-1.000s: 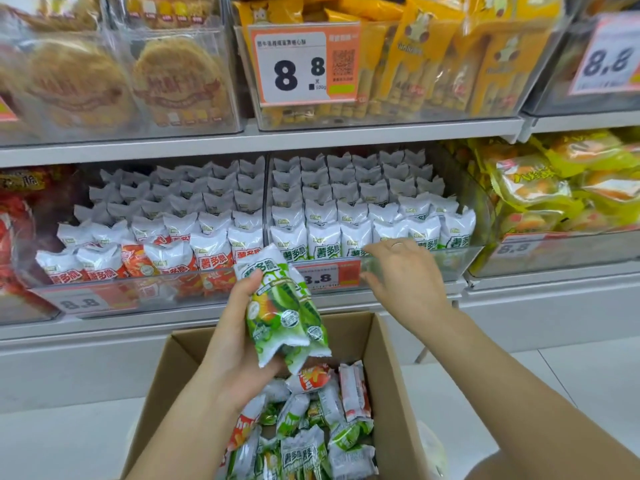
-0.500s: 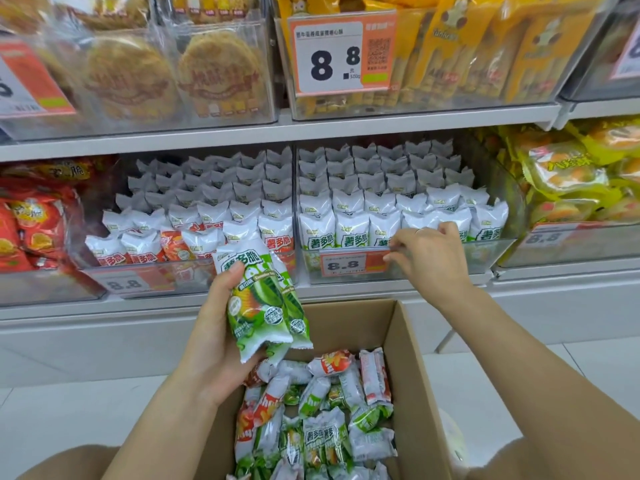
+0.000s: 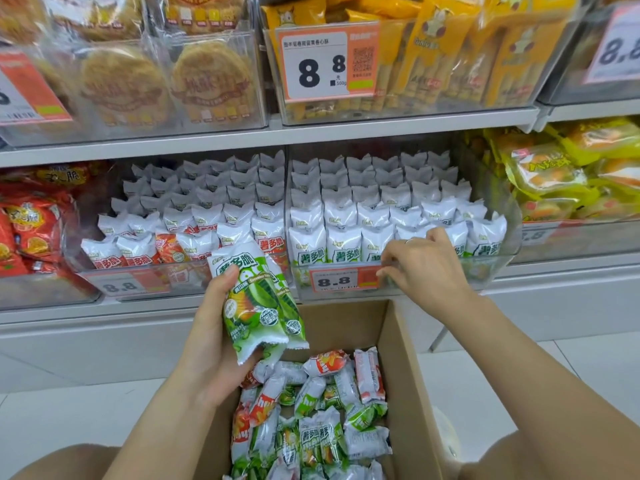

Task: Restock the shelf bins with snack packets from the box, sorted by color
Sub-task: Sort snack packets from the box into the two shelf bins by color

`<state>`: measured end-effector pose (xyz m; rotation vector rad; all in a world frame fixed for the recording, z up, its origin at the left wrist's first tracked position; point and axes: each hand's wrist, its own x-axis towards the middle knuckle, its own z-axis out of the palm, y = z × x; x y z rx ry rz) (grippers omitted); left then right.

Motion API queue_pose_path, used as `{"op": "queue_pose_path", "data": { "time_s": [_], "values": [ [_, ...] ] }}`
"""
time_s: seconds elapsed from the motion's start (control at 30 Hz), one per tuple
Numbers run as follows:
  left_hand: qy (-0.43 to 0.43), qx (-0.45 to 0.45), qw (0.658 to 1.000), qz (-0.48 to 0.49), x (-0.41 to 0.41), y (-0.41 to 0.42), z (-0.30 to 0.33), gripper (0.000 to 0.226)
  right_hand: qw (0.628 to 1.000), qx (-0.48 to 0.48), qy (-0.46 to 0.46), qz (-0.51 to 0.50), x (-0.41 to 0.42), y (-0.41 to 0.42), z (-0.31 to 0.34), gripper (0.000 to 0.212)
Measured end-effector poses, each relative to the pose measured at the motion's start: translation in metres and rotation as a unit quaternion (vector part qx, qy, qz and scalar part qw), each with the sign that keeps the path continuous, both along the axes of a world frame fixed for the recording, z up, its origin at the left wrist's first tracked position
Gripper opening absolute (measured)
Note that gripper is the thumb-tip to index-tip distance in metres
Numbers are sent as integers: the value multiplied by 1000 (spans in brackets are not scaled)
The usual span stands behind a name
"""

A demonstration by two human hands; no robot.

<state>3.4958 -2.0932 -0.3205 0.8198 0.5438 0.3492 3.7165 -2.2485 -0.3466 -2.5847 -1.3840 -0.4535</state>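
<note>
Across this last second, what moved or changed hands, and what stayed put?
Little changed. The right hand stayed at the front edge of the green-packet bin, its fingers still by the first row and the price tag; nothing taken or released. The left hand keeps its grip on the green packets above the box. The view shifted a little; the packets in the bins and the box lie as before.

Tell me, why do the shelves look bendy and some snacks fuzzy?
Head view: the wide lens bows the shelf edge; the round biscuit packs at the top left are blurry, while the green packets in the left hand look sharp.
</note>
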Motion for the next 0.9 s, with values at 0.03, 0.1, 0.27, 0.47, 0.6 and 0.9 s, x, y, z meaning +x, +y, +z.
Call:
{"op": "queue_pose_path", "data": {
  "time_s": [0.03, 0.1, 0.27, 0.47, 0.6, 0.9],
  "values": [
    [-1, 1, 1000, -2, -1, -1, 0, 36, 1000, -8, -7, 5, -4, -5, -3, 19],
    [-4, -2, 1000, -6, -2, -4, 1, 36, 1000, -10, -19, 15, -8, -13, -10, 19],
    [-18, 5, 999, -38, -1, -9, 7, 51, 1000, -11, 5, 13, -11, -17, -11, 25],
    [1, 68, 996, -61, 20, -6, 14, 71, 995, -19, 95, -21, -25, -13, 21, 21],
    [15, 146, 985, -93, 46, -17, 24, 78, 835, 247, 488, 56, -50, -11, 63, 30],
    [104, 290, 947, -87, 88, -9, 28, 98, 685, 240, 687, 35, -40, 6, 64, 49]
  ]
}}
